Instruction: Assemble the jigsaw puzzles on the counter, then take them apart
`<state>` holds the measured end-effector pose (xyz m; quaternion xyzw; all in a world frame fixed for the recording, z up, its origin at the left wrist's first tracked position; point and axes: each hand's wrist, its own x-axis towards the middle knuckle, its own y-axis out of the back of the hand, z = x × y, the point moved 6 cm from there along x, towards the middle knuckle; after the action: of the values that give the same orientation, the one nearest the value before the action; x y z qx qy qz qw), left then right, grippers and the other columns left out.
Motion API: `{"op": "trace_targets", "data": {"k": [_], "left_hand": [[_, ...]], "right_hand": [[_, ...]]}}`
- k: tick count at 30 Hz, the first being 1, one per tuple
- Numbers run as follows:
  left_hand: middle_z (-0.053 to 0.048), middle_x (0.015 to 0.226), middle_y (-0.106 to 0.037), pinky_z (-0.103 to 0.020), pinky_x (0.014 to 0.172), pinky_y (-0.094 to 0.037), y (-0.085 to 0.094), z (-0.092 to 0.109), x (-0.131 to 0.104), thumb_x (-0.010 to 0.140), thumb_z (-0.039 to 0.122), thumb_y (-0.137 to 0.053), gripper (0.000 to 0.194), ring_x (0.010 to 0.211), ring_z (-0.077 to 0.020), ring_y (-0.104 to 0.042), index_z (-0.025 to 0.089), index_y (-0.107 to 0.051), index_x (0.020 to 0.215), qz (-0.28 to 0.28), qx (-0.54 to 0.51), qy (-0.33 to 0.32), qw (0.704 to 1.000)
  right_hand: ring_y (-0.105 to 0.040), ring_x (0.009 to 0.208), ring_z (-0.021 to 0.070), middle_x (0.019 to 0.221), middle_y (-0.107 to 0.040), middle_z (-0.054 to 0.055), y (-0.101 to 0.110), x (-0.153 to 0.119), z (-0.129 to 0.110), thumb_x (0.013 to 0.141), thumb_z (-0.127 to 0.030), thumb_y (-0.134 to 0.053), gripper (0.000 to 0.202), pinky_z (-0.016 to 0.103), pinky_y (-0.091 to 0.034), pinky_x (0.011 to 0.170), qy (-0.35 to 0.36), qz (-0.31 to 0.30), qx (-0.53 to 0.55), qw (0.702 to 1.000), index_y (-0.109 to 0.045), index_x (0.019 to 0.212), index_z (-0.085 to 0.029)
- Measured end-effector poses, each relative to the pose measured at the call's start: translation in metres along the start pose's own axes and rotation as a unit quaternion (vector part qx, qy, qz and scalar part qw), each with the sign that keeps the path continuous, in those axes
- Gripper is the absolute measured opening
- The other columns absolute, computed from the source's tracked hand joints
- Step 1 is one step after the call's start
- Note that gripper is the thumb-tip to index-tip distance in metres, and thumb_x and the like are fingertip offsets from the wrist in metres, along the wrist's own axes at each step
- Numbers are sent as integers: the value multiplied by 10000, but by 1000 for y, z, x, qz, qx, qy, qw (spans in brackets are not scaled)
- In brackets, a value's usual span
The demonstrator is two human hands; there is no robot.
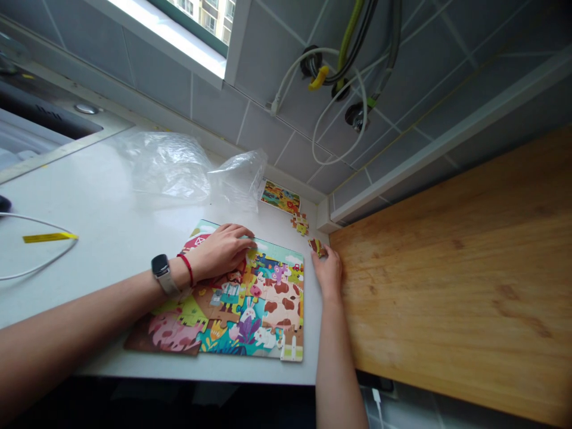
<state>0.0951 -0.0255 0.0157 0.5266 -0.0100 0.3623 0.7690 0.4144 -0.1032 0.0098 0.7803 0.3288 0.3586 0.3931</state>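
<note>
from where i stand, the left hand (227, 247) lies palm down, fingers loosely bent, over the top of the farm jigsaw puzzle (283, 301) on the white countertop (102, 185); it hides the pieces beneath, and whether it holds one cannot be told. the right hand (329, 271) is partly curled, fingertips touching a puzzle piece (316, 246) beside the board; a firm grip cannot be confirmed. clear plastic bag (172, 170): crumpled, contents indistinct. sink (96, 125): cut off at left, containing a white item (20, 140), type unclear.
</note>
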Motion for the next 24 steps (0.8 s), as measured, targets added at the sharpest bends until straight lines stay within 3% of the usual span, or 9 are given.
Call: {"op": "trace_targets", "data": {"k": [10, 17, 21, 24], "left_hand": [[-84, 1199, -709, -485, 1033, -483, 2, 0, 1, 971, 183, -538, 268, 1149, -277, -635, 245, -729, 1148, -3, -14, 0, 1000], [-90, 1178, -732, -455, 1008, -519, 14, 5, 6, 977, 160, -526, 293, 1120, -253, -649, 221, -720, 1187, 23, -47, -9, 999], [-102, 1149, -745, -428, 949, -554, 20, 8, 8, 1017, 236, -506, 264, 1060, -238, -680, 201, -722, 1164, 35, -120, 17, 992], [-85, 1067, -771, -361, 819, -593, 19, 2, 8, 1029, 391, -541, 312, 907, -201, -725, 202, -689, 1228, 26, -256, 114, 959]], "right_hand": [[-755, 983, 336, 1060, -809, 176, 7, 6, 8, 758, -428, -742, 425, 446, -568, 919, -38, -19, 87, 995, -811, 1069, -147], [-767, 997, 329, 1083, -800, 198, 14, 4, -5, 752, -407, -784, 483, 455, -601, 931, -49, 9, 136, 990, -789, 1129, -105], [-754, 1064, 287, 1208, -766, 171, 10, -12, -40, 811, -449, -788, 516, 422, -647, 896, 43, -30, 275, 960, -750, 1216, -133], [-715, 1152, 258, 1246, -751, 113, 7, -34, -83, 858, -355, -788, 363, 408, -649, 932, 183, -88, 299, 933, -762, 1196, -223]]}}
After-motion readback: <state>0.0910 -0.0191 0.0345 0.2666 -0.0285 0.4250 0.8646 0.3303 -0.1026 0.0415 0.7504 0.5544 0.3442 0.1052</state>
